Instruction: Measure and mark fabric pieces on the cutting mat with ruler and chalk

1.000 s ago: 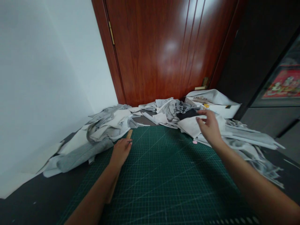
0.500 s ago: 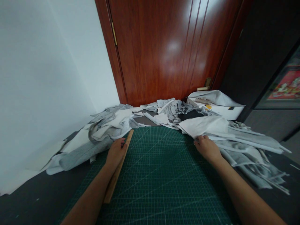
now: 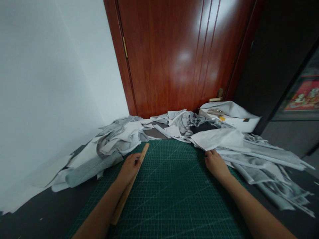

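Note:
My left hand (image 3: pixel 130 168) is closed at the left edge of a long wooden ruler (image 3: pixel 128 189), with its fingers against the wood. A small dark object (image 3: pixel 136 161) shows between those fingers; its kind is unclear. The ruler lies slanted on a green cutting mat (image 3: pixel 171 186) with a pale grid. At the mat's right side, my right hand (image 3: pixel 216 164) has its fingers curled in beside the lower edge of a white fabric piece (image 3: pixel 216 137). Whether those fingers pinch anything is hidden.
Grey and white fabric scraps (image 3: pixel 119 136) heap up on the left, with more cloth strips (image 3: pixel 266 166) on the right. A white box (image 3: pixel 239 122) of small items stands at the back right. Behind the table are a wooden door (image 3: pixel 169 59) and a white wall (image 3: pixel 62 73).
The ruler's far end has swung a little to the right together with my left hand. My right hand has shifted slightly left, away from the cloth. The whole view has tipped upward a little.

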Demonstrator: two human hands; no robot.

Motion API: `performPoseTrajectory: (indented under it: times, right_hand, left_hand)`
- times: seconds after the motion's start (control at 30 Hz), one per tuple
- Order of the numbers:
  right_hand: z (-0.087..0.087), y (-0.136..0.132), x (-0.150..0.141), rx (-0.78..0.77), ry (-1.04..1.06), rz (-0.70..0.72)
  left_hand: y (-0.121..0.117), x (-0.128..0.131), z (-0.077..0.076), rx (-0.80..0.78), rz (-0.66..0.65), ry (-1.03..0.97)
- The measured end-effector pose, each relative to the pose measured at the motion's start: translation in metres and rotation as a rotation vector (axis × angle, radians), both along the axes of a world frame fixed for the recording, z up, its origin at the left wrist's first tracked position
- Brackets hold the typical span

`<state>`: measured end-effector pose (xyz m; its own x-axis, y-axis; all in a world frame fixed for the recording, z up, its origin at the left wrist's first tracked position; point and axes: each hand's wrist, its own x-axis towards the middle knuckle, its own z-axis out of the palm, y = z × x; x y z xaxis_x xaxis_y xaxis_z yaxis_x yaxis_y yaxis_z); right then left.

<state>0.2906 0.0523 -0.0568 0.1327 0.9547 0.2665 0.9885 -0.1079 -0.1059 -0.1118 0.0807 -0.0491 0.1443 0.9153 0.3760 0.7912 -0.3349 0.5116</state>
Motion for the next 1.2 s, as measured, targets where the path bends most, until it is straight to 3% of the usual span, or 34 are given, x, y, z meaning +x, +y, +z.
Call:
performPoseTrajectory:
  times: [0.23, 0.53, 0.7, 0.93, 1.1, 1.2]
  right_hand:
    - [-0.003, 0.0, -0.002, 0.052, -0.081, -0.011]
    - [-0.007, 0.005, -0.002, 0.035, -0.068, 0.025]
    - [-0.008, 0.006, -0.001, 0.047, -0.064, 0.042]
    - [-0.003, 0.003, -0.009, 0.061, 0.028, 0.132]
    - [-0.003, 0.003, -0.013, 0.061, 0.057, 0.158]
    - [-0.003, 0.004, -0.012, 0.046, 0.07, 0.165]
  left_hand:
    - [0.0, -0.009, 0.001, 0.071, 0.173, -0.041]
    - [0.004, -0.022, 0.0, 0.176, 0.273, -0.078]
    - [0.003, -0.022, 0.002, 0.281, 0.27, -0.089]
    - [-0.001, -0.017, 0.005, 0.311, 0.247, -0.005]
    - [0.0, -0.02, 0.005, 0.431, 0.323, 0.036]
    - [0.003, -0.023, 0.004, 0.334, 0.344, 0.017]
